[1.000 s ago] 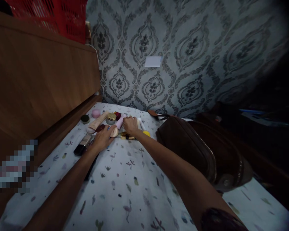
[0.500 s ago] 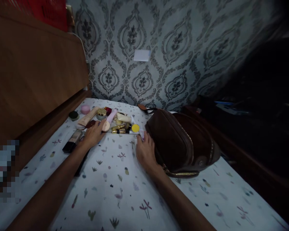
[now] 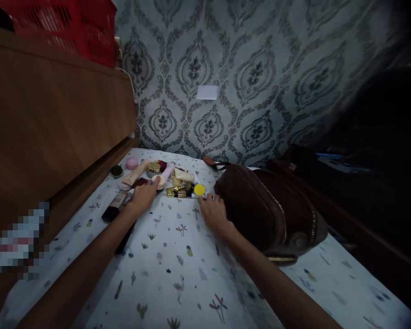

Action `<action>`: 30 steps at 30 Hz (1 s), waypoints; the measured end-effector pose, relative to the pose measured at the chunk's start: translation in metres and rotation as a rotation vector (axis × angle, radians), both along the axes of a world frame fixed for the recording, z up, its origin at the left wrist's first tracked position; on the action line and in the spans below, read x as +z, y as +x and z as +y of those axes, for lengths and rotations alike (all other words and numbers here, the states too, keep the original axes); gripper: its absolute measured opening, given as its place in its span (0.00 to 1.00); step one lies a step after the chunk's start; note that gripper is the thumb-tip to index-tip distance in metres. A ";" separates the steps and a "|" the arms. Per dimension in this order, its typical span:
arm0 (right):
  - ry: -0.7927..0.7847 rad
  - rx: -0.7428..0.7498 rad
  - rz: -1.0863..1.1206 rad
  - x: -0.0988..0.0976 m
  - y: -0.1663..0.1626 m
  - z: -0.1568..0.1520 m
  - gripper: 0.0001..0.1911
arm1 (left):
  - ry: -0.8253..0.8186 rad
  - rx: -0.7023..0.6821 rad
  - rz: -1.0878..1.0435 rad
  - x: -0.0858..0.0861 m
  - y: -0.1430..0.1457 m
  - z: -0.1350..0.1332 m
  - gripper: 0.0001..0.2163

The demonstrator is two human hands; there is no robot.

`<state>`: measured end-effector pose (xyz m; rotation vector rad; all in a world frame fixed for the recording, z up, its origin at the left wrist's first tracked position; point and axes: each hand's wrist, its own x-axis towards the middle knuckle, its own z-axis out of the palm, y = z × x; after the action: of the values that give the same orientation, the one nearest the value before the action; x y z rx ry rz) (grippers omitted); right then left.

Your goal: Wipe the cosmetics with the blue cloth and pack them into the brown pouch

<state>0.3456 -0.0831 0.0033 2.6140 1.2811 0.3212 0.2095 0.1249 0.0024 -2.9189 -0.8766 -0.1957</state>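
My left hand (image 3: 144, 197) is at the near left side of a cluster of cosmetics, its fingers closed against a small round jar with a pale peach top (image 3: 158, 181). My right hand (image 3: 213, 211) has its fingers curled at the cluster's right end, close to a round yellow lid (image 3: 199, 189); what they hold is hidden. Between the hands lie gold-and-black tubes (image 3: 176, 194). Behind them are a cream tube (image 3: 184, 175), a lilac tube (image 3: 167, 171) and a gold-lidded jar (image 3: 154, 168). A foundation bottle with a black cap (image 3: 115, 206) lies beside my left wrist.
A brown leather bag (image 3: 250, 205) lies right of my right hand. A beige tube (image 3: 136, 173), pink round container (image 3: 132, 163) and dark round container (image 3: 117, 171) sit farther left. A wooden headboard (image 3: 61, 109) bounds the left; a red basket (image 3: 96, 32) stands on it.
The view has tilted up slightly and shifted left. The peach-topped jar has shifted slightly with my left hand. A white-and-purple item at my right fingertips is now hidden.
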 end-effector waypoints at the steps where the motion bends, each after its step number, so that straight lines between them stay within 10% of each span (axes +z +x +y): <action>1: -0.009 0.002 0.007 0.000 -0.002 -0.001 0.23 | 0.010 0.000 0.003 0.000 0.002 0.000 0.26; 13: 0.046 0.034 0.170 0.000 -0.026 -0.026 0.21 | 0.095 -0.183 0.106 0.004 -0.036 -0.010 0.17; 19: 0.349 0.258 0.270 -0.017 -0.019 -0.034 0.14 | 0.201 -0.309 0.168 0.007 -0.063 0.017 0.12; 26: 0.839 0.652 0.301 -0.020 -0.004 0.017 0.15 | 0.172 -0.224 0.097 0.010 -0.075 0.044 0.13; 30: 0.799 0.654 0.247 -0.010 0.013 0.060 0.16 | -0.058 -0.231 -0.121 0.021 -0.075 0.036 0.12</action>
<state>0.3589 -0.0227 -0.0064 2.7646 2.5213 0.7620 0.1342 0.1607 0.0238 -3.0861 -0.5642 -0.3718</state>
